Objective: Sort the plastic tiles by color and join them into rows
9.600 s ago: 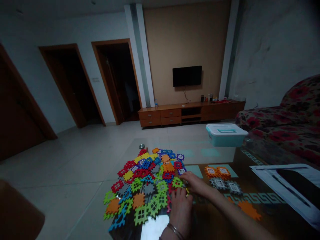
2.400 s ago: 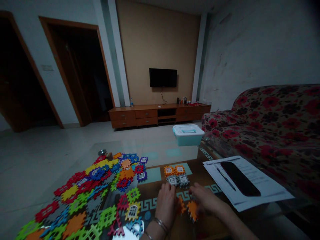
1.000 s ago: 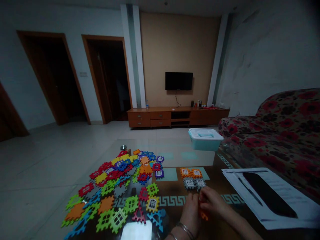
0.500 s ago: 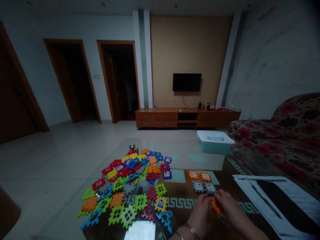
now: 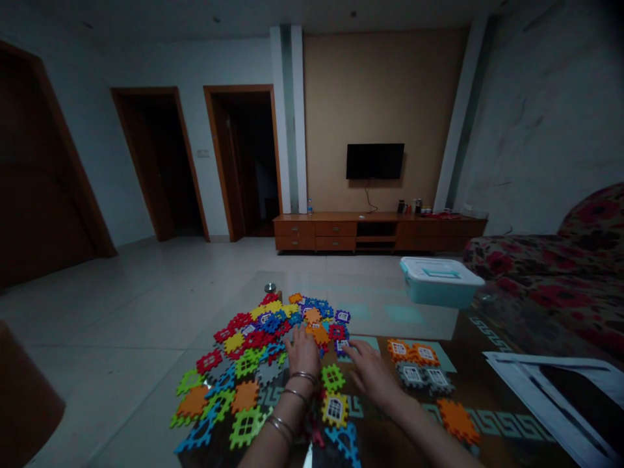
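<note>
My left hand [image 5: 303, 356], with bracelets on its wrist, reaches over the pile of colourful notched plastic tiles [image 5: 251, 338]. Its fingers are apart near an orange tile [image 5: 319, 335]. To its right, my right hand [image 5: 373, 372] is open, fingertips close to a purple tile with a white window [image 5: 341, 347]; whether they touch it I cannot tell. On the table's right side lie two orange window tiles [image 5: 412, 351] side by side, two grey window tiles [image 5: 424, 377] just below them, and an orange tile [image 5: 458, 421] nearer to me.
A teal box with a white lid [image 5: 441, 281] stands at the far right of the glass table. Papers [image 5: 517, 374] with a pen and a dark flat object lie at the right. Beyond are a floral sofa [image 5: 531, 273], a cabinet [image 5: 336, 234] and a television [image 5: 375, 161].
Both hands have moved left and forward, from the orange tile at the lower right to the pile. The orange tile now lies released on the table. The view has shifted slightly left.
</note>
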The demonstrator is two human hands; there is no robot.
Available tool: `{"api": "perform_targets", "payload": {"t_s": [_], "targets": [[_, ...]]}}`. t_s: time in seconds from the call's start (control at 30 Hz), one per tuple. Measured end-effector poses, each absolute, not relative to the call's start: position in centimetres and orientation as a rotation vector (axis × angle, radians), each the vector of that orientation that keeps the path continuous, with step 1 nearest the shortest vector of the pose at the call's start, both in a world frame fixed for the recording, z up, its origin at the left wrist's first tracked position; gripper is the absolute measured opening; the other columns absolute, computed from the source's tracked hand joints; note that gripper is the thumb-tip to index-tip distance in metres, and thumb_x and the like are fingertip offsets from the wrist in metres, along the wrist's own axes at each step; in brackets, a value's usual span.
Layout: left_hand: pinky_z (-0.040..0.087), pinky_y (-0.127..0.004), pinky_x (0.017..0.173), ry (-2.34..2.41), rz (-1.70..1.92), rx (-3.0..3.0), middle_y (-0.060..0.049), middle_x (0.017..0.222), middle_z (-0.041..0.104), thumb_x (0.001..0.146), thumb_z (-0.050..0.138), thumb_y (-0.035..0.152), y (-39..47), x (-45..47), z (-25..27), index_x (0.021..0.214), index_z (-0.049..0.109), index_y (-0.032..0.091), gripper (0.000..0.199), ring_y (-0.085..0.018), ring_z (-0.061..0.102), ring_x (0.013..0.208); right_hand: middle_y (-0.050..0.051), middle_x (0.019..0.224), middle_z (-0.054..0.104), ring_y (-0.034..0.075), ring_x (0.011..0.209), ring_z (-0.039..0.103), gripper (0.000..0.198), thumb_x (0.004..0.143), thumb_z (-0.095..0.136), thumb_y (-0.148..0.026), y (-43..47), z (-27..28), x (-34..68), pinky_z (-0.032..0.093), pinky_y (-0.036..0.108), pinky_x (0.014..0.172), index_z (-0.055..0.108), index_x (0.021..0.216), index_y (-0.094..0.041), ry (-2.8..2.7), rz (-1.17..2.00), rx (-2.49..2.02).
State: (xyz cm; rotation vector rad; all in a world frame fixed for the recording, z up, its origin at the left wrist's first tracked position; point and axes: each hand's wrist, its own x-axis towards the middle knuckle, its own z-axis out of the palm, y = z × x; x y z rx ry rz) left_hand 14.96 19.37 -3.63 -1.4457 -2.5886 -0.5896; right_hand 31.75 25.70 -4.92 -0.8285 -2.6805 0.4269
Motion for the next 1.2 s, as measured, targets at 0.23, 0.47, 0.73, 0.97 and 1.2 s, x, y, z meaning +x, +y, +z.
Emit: {"api": "perform_targets", "payload": {"t_s": [0.23, 0.47, 0.73, 0.97, 1.2], "targets": [[0.038, -0.051, 0.103, -2.630, -0.297, -1.495, -0.011, 0.126, 0.064, 0.090, 0.036, 0.004, 18.9, 12.0, -4.6, 0.107, 0.069, 0.019, 0.040, -0.028, 0.046, 0.131, 0.012, 0.140, 0.056, 0.032, 0.127, 0.049, 0.073, 0.063, 0.061, 0.002, 28.8, -3.2, 21.8, 0.038, 0.043, 0.105, 0.055, 0.131, -0.022, -2.877, 0.438, -0.606], [0.032, -0.052, 0.102, -2.632, -0.137, -1.551, -0.013, 0.126, 0.061, 0.091, 0.035, 0.009, 18.0, 11.4, -3.5, 0.113, 0.068, 0.019, 0.041, -0.030, 0.046, 0.125, 0.011, 0.117, 0.067, 0.030, 0.105, 0.057, 0.043, 0.069, 0.067, -0.004, 28.2, -1.4, 21.0, 0.042, 0.041, 0.093, 0.065, 0.108, -0.022, -2.917, 0.351, -0.594], [0.034, -0.039, 0.092, -2.616, -0.164, -1.521, -0.013, 0.119, 0.061, 0.089, 0.037, 0.007, 16.9, 11.5, -2.2, 0.103, 0.068, 0.016, 0.035, -0.028, 0.046, 0.115, 0.014, 0.125, 0.058, 0.027, 0.115, 0.053, 0.059, 0.072, 0.062, -0.016, 27.5, 1.9, 32.4, 0.042, 0.036, 0.099, 0.050, 0.130, -0.015, -2.617, 0.550, -0.746], [0.039, -0.029, 0.085, -2.404, -0.654, -1.757, -0.007, 0.094, 0.061, 0.087, 0.041, 0.010, 17.5, 15.4, -0.5, 0.086, 0.059, 0.017, 0.020, -0.020, 0.053, 0.094, 0.011, 0.119, 0.057, 0.028, 0.112, 0.051, 0.057, 0.065, 0.057, -0.008, 24.1, -1.1, 43.2, 0.041, 0.039, 0.096, 0.057, 0.120, -0.022, -2.798, 0.347, -1.014], [0.039, -0.023, 0.062, -2.810, -1.576, -1.943, 0.007, 0.056, 0.047, 0.081, 0.047, 0.016, 18.7, 22.8, -3.8, 0.065, 0.041, 0.023, 0.019, -0.013, 0.051, 0.058, 0.012, 0.126, 0.059, 0.031, 0.119, 0.051, 0.060, 0.070, 0.060, -0.008, 23.7, -2.1, 44.6, 0.040, 0.041, 0.098, 0.058, 0.128, -0.023, -2.812, 0.337, -1.258]]}}
